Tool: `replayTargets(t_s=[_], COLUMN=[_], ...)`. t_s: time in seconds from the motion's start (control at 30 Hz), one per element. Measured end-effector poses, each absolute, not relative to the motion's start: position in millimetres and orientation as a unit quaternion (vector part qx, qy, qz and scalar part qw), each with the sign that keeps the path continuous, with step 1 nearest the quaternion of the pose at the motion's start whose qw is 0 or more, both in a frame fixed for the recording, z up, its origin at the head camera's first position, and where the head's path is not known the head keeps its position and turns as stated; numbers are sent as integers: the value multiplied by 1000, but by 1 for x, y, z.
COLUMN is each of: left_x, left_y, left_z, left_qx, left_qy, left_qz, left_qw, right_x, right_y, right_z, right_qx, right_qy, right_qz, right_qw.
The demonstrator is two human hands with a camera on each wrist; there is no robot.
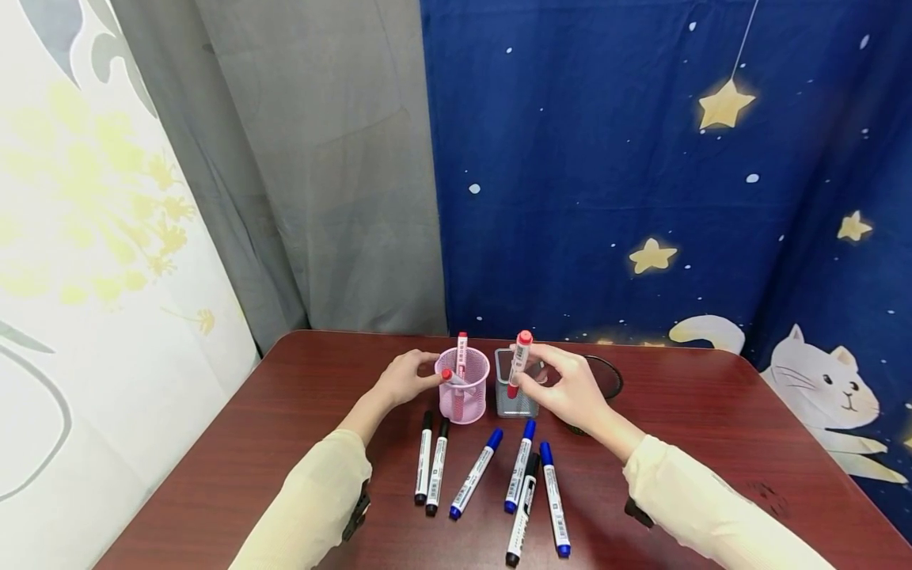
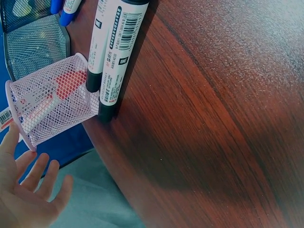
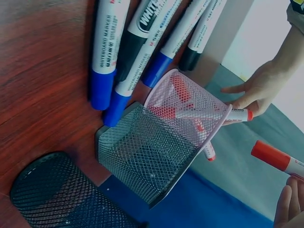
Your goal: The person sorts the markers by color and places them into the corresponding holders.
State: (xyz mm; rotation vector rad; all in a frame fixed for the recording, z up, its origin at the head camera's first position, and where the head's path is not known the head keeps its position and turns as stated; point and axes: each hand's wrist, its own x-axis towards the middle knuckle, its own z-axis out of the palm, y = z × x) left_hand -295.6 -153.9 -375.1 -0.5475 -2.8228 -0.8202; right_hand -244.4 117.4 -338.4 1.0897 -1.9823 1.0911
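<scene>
My right hand (image 1: 570,388) pinches a red whiteboard marker (image 1: 521,360) upright above the grey square mesh pen holder (image 1: 518,408). In the right wrist view its fingertips show at the lower right, on the white barrel of that marker (image 3: 273,156). At the pink round mesh pen holder (image 1: 473,405), my left hand (image 1: 406,378) touches the rim with its fingers spread, as the left wrist view shows. Two red markers lean inside the pink holder, one standing up at the back (image 1: 462,348) and one tilted toward my left hand (image 1: 454,378).
In front of the holders lie two black markers (image 1: 423,459) at the left, several blue markers (image 1: 476,475) and another black marker (image 1: 523,511). A black round mesh holder (image 3: 61,190) stands right of the grey one, mostly behind my right hand. Curtains (image 1: 342,198) hang behind the table.
</scene>
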Motion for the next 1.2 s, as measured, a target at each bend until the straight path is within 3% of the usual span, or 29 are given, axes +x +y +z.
replayTargets(t_s=[0.3,0.53,1.2], left_x=[-294,-294,-293], left_y=[-153,-153,-153], left_z=[-374,-375,-374], left_qx=[-186,-188,-179], left_qy=[-940,-939,-942], left_qz=[-276,-279,-275], left_qw=[78,75,70], right_x=[-232,-267,-285], right_y=[99,99,69], right_z=[-311,-330,-333], right_qx=[366,342,311], right_qy=[-774,-784,-790], right_qz=[435,441,464], right_qw=[280,270,252])
